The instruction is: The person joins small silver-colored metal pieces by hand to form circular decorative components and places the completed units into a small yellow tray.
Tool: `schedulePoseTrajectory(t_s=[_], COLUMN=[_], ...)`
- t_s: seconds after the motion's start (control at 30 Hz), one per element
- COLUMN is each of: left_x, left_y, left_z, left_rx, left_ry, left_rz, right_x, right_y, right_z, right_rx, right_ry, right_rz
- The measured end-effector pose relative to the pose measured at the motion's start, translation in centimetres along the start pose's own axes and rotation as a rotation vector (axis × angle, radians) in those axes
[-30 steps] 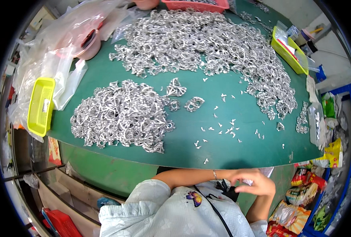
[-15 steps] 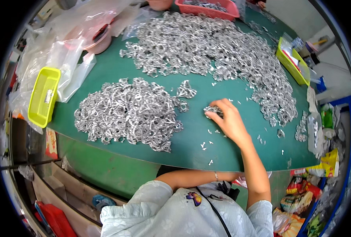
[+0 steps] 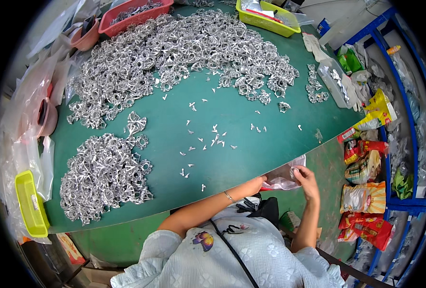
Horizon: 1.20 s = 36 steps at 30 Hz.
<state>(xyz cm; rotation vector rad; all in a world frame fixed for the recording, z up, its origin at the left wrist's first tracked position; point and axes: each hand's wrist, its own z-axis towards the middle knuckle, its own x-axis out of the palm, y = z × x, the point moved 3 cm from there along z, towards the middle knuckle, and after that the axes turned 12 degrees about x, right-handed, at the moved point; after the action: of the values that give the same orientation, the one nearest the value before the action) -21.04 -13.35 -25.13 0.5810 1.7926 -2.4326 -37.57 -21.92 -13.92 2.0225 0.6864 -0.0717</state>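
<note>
Both my hands are at the near right edge of the green table [image 3: 232, 163]. My left hand [image 3: 254, 185] and my right hand [image 3: 307, 178] each grip a side of a clear plastic bag [image 3: 284, 176] held just off the table's edge. Small loose silver metal bits [image 3: 213, 141] lie scattered on the table beyond my hands. A heap of silver metal parts [image 3: 105, 175] sits at the left. A much larger heap [image 3: 174, 53] curves across the back of the table.
A yellow tray [image 3: 30, 204] hangs off the left edge, another yellow tray [image 3: 265, 19] and a red basket [image 3: 131, 14] stand at the back. Clear bags and a pink bowl [image 3: 85, 36] line the left. Coloured packets [image 3: 366, 197] and a blue rack [image 3: 414, 201] are at right.
Half a second ago one hand reached over the table to the loose bits. It has drawn back, and both hands now hold the plastic bag at the table's edge.
</note>
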Motion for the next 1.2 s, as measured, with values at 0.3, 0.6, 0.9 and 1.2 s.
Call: schedulePoseTrajectory(t_s=[0.3, 0.6, 0.9, 1.2], left_x=[0.3, 2.2, 1.8, 2.9], left_y=[0.2, 1.7, 2.0, 2.8], left_z=[0.1, 0.6, 0.6, 1.0], left_rx=[0.086, 0.076, 0.048, 0.053], left_ry=[-0.01, 0.043, -0.018, -0.177], left_rz=[-0.485, -0.251, -0.266, -0.434], right_x=[9.8, 31.9, 36.6, 23.2], right_y=[10.7, 24.0, 24.4, 19.8], right_z=[-4.8, -4.3, -0.6, -2.2], right_rx=[-0.289, -1.14, -1.019, 0.083], right_ry=[0.698, 0.557, 0.619, 1.203], right_rz=[-0.545, -0.537, -0.619, 0.479])
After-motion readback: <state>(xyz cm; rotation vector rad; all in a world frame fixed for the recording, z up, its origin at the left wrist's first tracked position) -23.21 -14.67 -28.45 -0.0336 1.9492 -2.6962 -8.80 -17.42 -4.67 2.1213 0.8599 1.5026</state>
